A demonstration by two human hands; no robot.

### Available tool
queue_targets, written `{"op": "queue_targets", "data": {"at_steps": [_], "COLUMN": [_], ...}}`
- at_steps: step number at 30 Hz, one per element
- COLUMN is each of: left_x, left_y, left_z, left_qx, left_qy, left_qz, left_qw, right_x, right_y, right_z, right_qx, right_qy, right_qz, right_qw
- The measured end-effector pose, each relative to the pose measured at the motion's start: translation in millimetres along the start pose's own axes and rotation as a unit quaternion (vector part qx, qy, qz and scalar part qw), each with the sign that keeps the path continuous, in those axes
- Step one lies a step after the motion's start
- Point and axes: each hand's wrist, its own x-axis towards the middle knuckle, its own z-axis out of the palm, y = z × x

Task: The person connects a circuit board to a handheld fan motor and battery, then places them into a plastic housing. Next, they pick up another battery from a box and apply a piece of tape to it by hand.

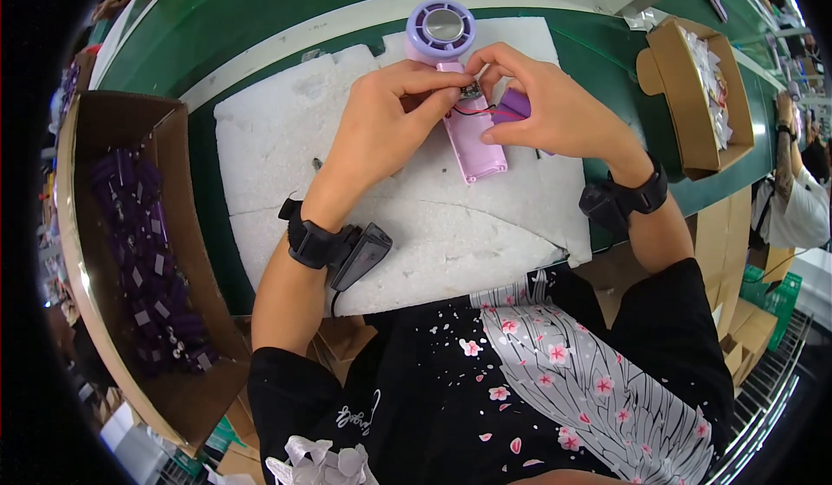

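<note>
**Both hands at work on an opened handheld fan**

A lilac handheld fan (464,104) lay on a white foam sheet (416,225) that covered part of the green surface (260,17), its round head pointing away from the person and its opened handle pointing back toward them. The left hand (386,125) rested on the foam beside the handle, thumb and forefinger pinched together at the top of the handle, where a small circuit part (471,91) sat; whether its grip actually held that part could not be told. The right hand (542,108) curled in from the other side, its fingertips meeting those of the left hand over the same spot, while its grip was closed around a purple cylindrical battery (516,105). Thin red and black wires (475,110) ran from the battery toward the handle.

Each wrist carried a black strap with a small black device. To the person's left stood an open cardboard box (95,138) filled with purple batteries (147,268). To the right, well apart, a smaller cardboard box (685,104) held white pieces.
</note>
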Motion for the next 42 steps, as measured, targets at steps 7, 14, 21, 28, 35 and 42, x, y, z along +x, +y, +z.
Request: {"op": "queue_targets", "data": {"at_steps": [7,14,21,28,35,42], "left_x": [1,-2,-2,1,0,0], "left_y": [1,-7,-12,-17,-16,-18], "left_z": [-9,-10,-6,-9,-11,-12], "left_qx": [-0.017,-0.088,-0.135,-0.136,-0.144,-0.145], "left_qy": [-0.001,-0.004,0.019,0.017,0.012,0.018], "left_qz": [0.009,-0.028,-0.090,-0.075,-0.072,-0.064], "left_qw": [1.000,0.996,0.987,0.988,0.987,0.987], "right_x": [3,-6,-5,-1,3,2], "right_y": [21,13,14,5,5,5], "right_z": [-3,-7,4,17,19,2], "right_qx": [-0.102,-0.268,-0.358,-0.429,-0.440,-0.361], "right_qy": [0.101,0.121,0.120,0.118,0.138,0.108], "right_qz": [-0.155,-0.150,-0.146,-0.100,-0.101,-0.092], "right_qw": [0.977,0.944,0.914,0.890,0.881,0.922]}}
